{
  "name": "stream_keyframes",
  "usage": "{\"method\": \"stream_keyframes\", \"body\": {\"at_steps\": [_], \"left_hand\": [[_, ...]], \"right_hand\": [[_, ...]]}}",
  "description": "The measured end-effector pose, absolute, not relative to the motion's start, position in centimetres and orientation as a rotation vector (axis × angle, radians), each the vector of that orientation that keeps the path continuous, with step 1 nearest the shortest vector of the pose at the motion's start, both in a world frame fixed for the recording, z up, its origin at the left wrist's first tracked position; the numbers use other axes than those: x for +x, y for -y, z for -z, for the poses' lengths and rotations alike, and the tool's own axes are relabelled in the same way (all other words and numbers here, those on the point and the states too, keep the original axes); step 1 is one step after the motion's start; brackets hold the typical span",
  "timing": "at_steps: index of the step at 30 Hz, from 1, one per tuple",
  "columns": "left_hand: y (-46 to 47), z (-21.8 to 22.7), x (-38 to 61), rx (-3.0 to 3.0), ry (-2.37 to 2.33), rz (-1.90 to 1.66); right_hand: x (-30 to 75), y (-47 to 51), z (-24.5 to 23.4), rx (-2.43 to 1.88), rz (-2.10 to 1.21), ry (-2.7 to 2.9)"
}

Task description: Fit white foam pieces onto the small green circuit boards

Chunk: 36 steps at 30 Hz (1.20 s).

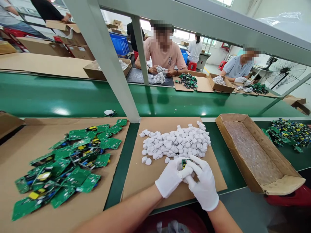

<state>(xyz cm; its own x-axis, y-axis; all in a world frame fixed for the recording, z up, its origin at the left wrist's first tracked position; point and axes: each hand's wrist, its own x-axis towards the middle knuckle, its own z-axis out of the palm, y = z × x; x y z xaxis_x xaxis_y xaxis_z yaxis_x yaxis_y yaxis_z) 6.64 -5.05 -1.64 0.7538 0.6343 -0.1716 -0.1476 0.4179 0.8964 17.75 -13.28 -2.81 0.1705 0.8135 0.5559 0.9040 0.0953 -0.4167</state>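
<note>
Both my hands wear white gloves and meet over the cardboard sheet in front of me. My left hand [170,177] grips a small green circuit board [185,163] with a yellow part on it. The fingers of my right hand [202,181] are closed at the same board, their tips partly hiding it; whether they also pinch a white piece I cannot make out. Just beyond my hands spreads a heap of small white lumps [175,142]. Many green circuit boards [75,176] with yellow, blue and black parts lie piled on cardboard to the left.
To the right stands an open cardboard tray [252,155] lined with clear wrap, then another pile of boards [289,132]. A single board with a white lump [110,112] rests on the green conveyor belt [97,94]. A metal post [114,64] rises ahead; people work opposite.
</note>
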Motion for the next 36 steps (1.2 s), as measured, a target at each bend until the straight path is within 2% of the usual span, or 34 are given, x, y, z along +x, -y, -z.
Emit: {"method": "stream_keyframes", "body": {"at_steps": [3,9,14,20,27,32,36], "left_hand": [[5.0,2.0,6.4,0.953,-0.535,-0.449],[5.0,2.2,6.3,0.821,-0.415,-0.379],[4.9,2.1,6.4,0.920,-0.428,-0.440],[5.4,1.6,6.1,0.986,-0.434,-0.448],[5.5,2.4,6.0,0.933,-0.454,-0.465],[4.9,3.4,6.6,0.701,-0.372,-0.407],[5.0,3.2,6.6,0.617,-0.335,-0.440]], "right_hand": [[18.1,13.2,2.6,-1.641,-0.047,1.597],[18.4,13.1,3.1,-1.547,-0.018,1.493],[18.6,13.5,2.3,-1.511,-0.352,1.425],[17.8,13.1,1.4,-1.753,-0.652,1.231],[17.3,12.7,2.6,-1.902,-0.444,1.265],[18.2,13.2,2.2,-1.794,-0.576,1.398],[18.0,13.5,1.9,-1.917,-0.247,1.509]]}}
